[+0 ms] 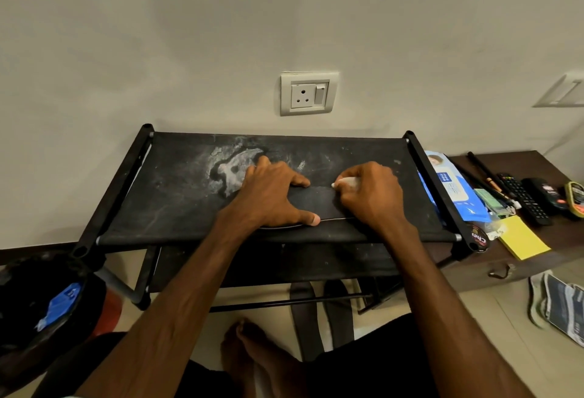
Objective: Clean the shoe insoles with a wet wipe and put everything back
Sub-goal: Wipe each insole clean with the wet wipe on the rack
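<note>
The fingers (300, 180) of the left hand (271, 195) are spread wide and lie flat, with the thumb extended toward the near edge. They press down on a black insole (325, 201). The right hand (369, 195) has its fingers curled tightly around a white wet wipe (346, 181), which shows only at the knuckle side and touches the insole's far edge. The insole lies lengthwise, left to right, on the top shelf of a black fabric shoe rack (177, 195), near the shelf's front bar. Its thin pale rim is visible between the two hands. A whitish stain (234, 166) marks the fabric just beyond the left hand. To the right of the rack, a blue pack of wet wipes (452, 189) leans against the frame on a brown cabinet (537, 157). The cabinet also carries a remote control (524, 198) and a yellow notepad (523, 239). Two dark sole-shaped pieces (305, 318) lie on the floor below the rack. A black-lined bin (41, 302) stands at the left. A wall socket (308, 94) sits above the rack.
</note>
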Tool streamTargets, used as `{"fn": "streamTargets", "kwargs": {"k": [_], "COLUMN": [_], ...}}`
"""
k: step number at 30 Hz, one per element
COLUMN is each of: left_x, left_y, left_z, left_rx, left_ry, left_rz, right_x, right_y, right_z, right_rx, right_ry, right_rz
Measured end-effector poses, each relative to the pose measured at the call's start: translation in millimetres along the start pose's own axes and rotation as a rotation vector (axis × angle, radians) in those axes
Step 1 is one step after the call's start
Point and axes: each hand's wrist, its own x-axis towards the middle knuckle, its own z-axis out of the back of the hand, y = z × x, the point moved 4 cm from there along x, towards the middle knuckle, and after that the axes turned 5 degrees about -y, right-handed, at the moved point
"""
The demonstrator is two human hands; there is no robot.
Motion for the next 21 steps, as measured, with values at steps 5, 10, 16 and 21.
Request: {"fn": "streamTargets", "kwargs": {"k": [5, 10, 16, 21], "left_x": [4, -1, 3, 5], "left_y": [2, 1, 4, 6], "left_z": [-3, -2, -6, -9], "left_rx": [0.019, 0.012, 0.009, 0.009], "left_ry": [-0.002, -0.009, -0.015, -0.036], "left_rz": [-0.031, -0.009, -0.037, -0.063], "right_x": [-26, 1, -15, -12], "right_y": [33, -1, 28, 33], "right_z": [-20, 3, -11, -10], "right_rx": [0.112, 0.017, 0.059, 0.063], "right_ry": [0.192, 0.058, 0.136, 0.159], "right_rz": [0.179, -0.038, 0.079, 0.089]}}
